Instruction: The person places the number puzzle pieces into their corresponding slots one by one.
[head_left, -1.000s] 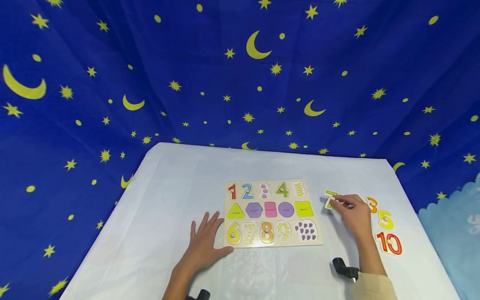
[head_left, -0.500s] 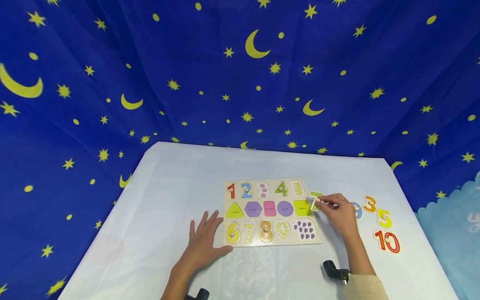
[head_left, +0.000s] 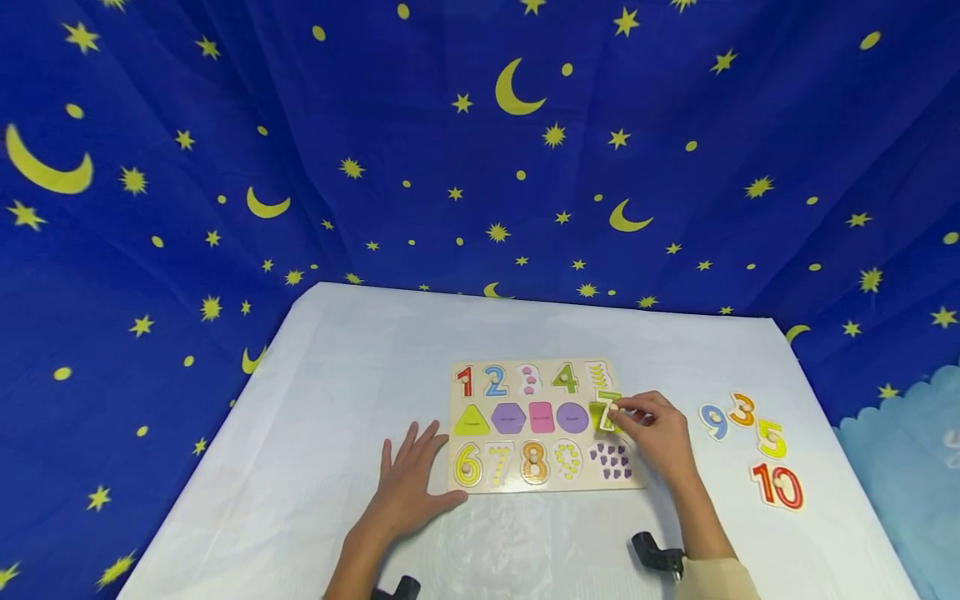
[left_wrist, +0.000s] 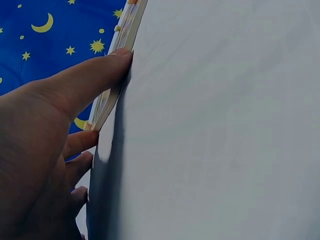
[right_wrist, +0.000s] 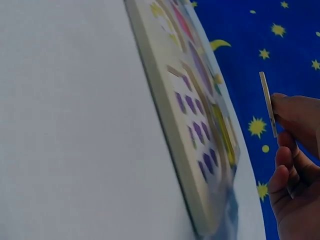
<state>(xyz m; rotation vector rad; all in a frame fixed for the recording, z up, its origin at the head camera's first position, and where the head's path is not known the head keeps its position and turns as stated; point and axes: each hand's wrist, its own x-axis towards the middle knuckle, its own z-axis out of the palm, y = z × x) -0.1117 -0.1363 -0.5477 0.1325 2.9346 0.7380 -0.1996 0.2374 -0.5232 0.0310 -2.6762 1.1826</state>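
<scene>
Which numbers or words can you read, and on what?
"1": red inset piece in the puzzle board
"2": blue inset piece
"4": green inset piece
"6": yellow inset piece
"8": orange inset piece
"7": green piece in the right hand
"9": blue loose piece on the table
"3": orange loose piece
"5": yellow loose piece
"10": red loose piece
Words on the coloured shapes: too small to read

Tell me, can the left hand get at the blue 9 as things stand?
Probably not easily: the left hand rests at the left edge of the board; the blue 9 lies beyond the right edge, with the right hand, holding the green 7, between them.
</scene>
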